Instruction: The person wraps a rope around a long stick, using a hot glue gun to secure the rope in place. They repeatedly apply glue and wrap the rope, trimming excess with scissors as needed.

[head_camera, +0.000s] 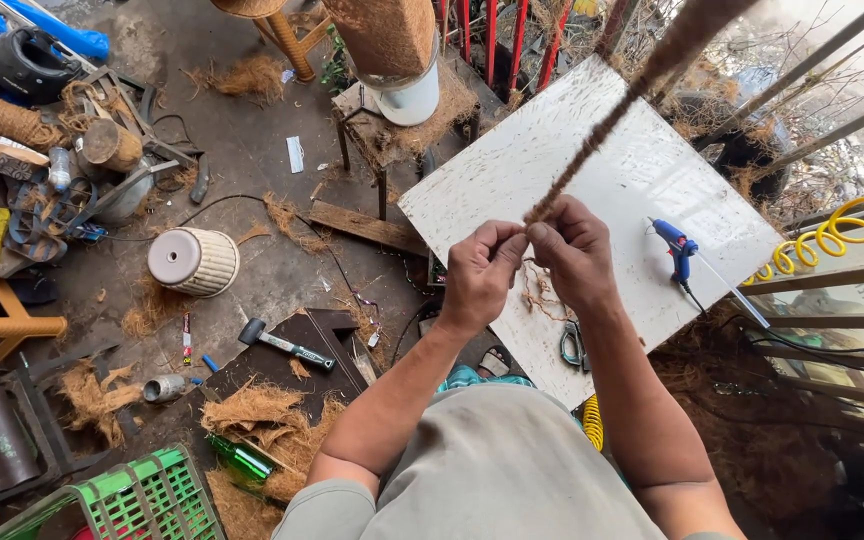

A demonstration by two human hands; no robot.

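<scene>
Coir rope (632, 95): a brown, fibrous cord is stretched taut from the upper right of the view down to both hands, above a white board (552, 160).
Rope end: the frayed lower end is pinched at the point where the two hands meet; loose fibres (537, 290) are seen hanging below the hands over the board.
Left hand (480, 270): closed, with thumb and fingertips pressed onto the rope end.
Right hand (574, 252): closed, fingers curled round the rope just beside the left hand; the two hands are touching.
White board: laid tilted on a support, speckled with fibre scraps.
Glue gun (676, 245): blue, placed on the board to the right of the right hand, apart from it.
Scissors (572, 345): partly hidden under the right forearm, on the board.
Hammer (285, 343): laid on a dark board on the floor, well apart to the left.
Rope-wrapped pot (194, 262): lying on its side on the floor.
Green crate (142, 500): at the lower left corner.
Green bottle (240, 458): lying among coir fibre near the crate.
</scene>
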